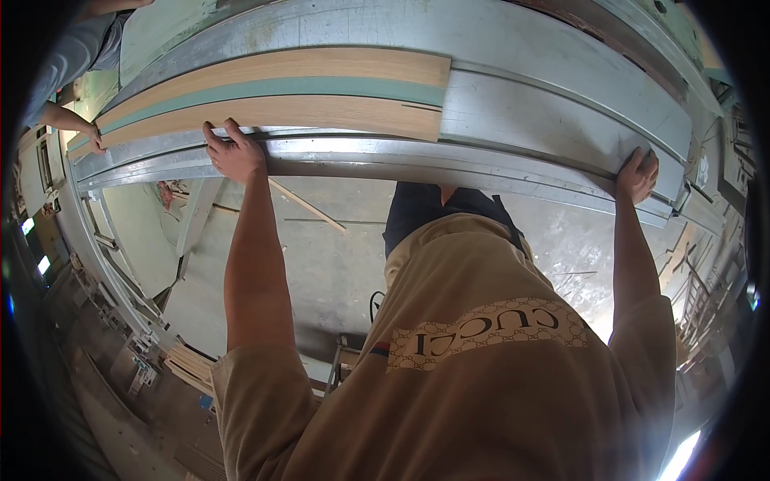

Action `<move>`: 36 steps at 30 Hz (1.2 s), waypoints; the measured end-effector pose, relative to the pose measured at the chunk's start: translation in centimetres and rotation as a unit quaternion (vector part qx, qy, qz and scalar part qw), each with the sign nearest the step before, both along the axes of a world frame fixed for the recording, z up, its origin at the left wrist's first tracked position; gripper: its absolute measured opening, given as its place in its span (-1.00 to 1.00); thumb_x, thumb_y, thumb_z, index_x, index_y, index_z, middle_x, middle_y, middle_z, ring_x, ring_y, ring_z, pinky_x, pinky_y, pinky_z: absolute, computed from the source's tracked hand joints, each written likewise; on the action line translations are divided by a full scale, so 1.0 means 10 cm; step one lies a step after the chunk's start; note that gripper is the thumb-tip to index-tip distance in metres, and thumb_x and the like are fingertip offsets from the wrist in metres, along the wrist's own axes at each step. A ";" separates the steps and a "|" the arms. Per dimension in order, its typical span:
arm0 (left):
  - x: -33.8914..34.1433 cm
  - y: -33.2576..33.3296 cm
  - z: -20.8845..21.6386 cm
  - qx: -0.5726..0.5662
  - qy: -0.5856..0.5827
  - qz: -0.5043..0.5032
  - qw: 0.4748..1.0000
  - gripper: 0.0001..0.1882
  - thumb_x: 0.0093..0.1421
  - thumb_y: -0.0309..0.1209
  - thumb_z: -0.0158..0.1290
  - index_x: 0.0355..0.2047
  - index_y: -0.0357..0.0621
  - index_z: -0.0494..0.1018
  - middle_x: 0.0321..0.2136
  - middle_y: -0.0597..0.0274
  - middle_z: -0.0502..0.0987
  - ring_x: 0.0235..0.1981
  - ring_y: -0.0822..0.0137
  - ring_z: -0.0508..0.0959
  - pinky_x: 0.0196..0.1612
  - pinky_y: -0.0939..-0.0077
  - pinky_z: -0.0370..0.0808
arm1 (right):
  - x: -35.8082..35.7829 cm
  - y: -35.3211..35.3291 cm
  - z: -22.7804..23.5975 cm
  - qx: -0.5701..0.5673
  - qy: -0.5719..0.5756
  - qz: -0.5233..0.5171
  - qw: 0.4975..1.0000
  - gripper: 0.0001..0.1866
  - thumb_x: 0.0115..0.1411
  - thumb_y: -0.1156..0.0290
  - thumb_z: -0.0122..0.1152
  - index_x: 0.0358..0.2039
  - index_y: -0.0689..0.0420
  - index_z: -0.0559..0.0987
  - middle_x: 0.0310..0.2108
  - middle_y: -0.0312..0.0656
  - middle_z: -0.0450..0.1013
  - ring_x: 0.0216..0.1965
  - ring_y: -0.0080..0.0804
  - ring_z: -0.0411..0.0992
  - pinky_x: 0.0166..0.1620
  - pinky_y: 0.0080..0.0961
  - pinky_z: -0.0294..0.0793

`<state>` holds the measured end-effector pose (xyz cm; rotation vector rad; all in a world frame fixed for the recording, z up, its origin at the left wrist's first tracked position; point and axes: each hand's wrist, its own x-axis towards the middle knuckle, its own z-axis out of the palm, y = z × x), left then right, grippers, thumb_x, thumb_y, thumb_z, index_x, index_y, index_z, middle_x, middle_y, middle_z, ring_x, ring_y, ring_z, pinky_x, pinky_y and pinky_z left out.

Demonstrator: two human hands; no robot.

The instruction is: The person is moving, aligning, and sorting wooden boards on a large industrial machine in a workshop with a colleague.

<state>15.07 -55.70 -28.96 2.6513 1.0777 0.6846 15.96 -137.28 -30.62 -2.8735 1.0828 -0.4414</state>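
Observation:
Two long light-wood boards, the far one (321, 61) and the near one (337, 114), lie side by side on a grey metal machine table (545, 104). A green strip (321, 87) shows between them. My left hand (234, 152) rests across the metal rail (385, 152) along the table's near side. Its fingers are apart, with the tips at the near board's edge. Far to the right, my right hand (639, 176) curls closed over the same rail, well clear of the boards. Its fingertips are partly hidden.
At the far left, another person's hand (95, 138) is at the boards' left end. A thin wooden strip (309, 204) lies on the concrete floor below the rail. Stacked wood pieces (191, 367) stand at the lower left.

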 end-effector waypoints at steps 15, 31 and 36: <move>0.10 0.05 0.18 -0.007 -0.007 -0.007 1.000 -0.27 0.44 0.10 0.00 0.45 -0.07 0.33 0.26 -0.18 0.47 0.31 -0.16 0.42 0.39 -0.07 0.26 | 0.09 -0.36 -0.33 -0.031 -0.067 0.116 0.991 -0.29 0.43 -0.26 0.10 0.33 0.04 0.56 0.29 -0.04 0.53 0.28 0.09 0.48 0.32 0.02 0.43; -0.01 -0.10 0.31 -0.043 -0.006 0.038 0.998 -0.23 0.39 0.20 0.02 0.50 0.18 0.27 0.39 -0.17 0.35 0.52 -0.26 0.18 0.57 -0.21 -0.04 | -0.12 -0.49 -0.18 -0.076 0.044 0.038 0.995 -0.29 0.52 -0.32 -0.13 0.42 -0.12 0.46 0.37 -0.23 0.46 0.34 -0.04 0.44 0.35 0.01 0.41; -0.13 -0.02 0.39 -0.029 -0.006 0.057 0.998 -0.22 0.39 0.22 0.00 0.51 0.21 0.26 0.42 -0.19 0.33 0.52 -0.27 0.19 0.57 -0.21 -0.04 | 0.02 -0.12 -0.15 -0.086 0.066 0.009 0.994 -0.36 0.56 -0.28 -0.19 0.40 -0.21 0.46 0.36 -0.33 0.45 0.30 -0.09 0.48 0.26 0.05 0.50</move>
